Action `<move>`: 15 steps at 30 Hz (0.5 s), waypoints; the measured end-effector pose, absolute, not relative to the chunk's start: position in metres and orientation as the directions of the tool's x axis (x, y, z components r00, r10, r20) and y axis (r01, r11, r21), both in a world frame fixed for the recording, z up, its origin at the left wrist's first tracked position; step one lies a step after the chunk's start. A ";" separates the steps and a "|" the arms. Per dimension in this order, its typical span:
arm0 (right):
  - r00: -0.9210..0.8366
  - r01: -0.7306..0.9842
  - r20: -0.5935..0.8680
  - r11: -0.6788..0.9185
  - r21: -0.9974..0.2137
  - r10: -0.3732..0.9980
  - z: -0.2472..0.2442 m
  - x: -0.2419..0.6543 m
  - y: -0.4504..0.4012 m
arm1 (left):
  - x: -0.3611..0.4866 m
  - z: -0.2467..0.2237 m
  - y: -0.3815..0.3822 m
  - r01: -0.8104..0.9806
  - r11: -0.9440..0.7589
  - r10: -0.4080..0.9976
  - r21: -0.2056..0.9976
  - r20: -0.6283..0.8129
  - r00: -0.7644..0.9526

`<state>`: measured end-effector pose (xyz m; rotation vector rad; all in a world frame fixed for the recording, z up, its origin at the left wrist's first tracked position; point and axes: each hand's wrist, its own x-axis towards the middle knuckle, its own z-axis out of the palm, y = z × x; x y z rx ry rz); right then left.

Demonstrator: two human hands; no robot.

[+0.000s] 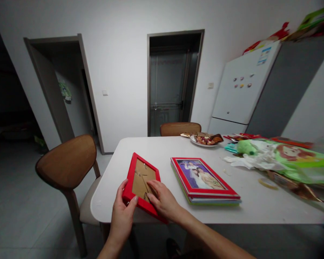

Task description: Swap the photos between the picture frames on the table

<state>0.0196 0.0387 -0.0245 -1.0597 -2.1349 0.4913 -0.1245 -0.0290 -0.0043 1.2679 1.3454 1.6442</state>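
Note:
A red picture frame [133, 162] is tilted at the table's front left edge, its brown backing board and metal clips facing me. My left hand [123, 212] grips the frame's lower left corner, thumb on the front rim and fingers at the outer side. My right hand [162, 199] lies over the backing, its fingers bent together near a lower clip; whether they pinch anything is too small to tell. To the right, a stack of frames [205, 178] rests flat, a red-bordered photo on top.
A white table [156, 145] holds a plate of food [206, 139] at the back, and plastic bags [294, 158], crumpled tissue and a tape roll [268, 183] at the right. Wooden chairs stand left [70, 162] and behind [180, 128].

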 end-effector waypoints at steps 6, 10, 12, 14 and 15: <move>-0.466 0.681 0.345 0.580 -0.448 0.814 -0.033 0.036 0.039 | -0.130 -0.049 -0.035 0.368 -0.132 0.952 0.921 0.220 -0.210; -0.516 0.682 0.293 0.593 -0.428 0.805 -0.031 0.040 0.035 | -0.130 -0.052 -0.038 0.579 -0.134 0.948 0.804 0.274 -0.161; -0.538 0.682 0.257 0.594 -0.427 0.803 -0.028 0.043 0.033 | -0.131 -0.053 -0.038 0.658 -0.144 0.951 0.739 0.286 -0.114; -0.561 0.678 0.224 0.598 -0.427 0.797 -0.025 0.045 0.032 | -0.133 -0.056 -0.038 0.712 -0.168 0.949 0.682 0.307 -0.071; -0.573 0.676 0.208 0.600 -0.427 0.793 -0.023 0.046 0.031 | -0.134 -0.058 -0.037 0.731 -0.180 0.947 0.658 0.317 -0.053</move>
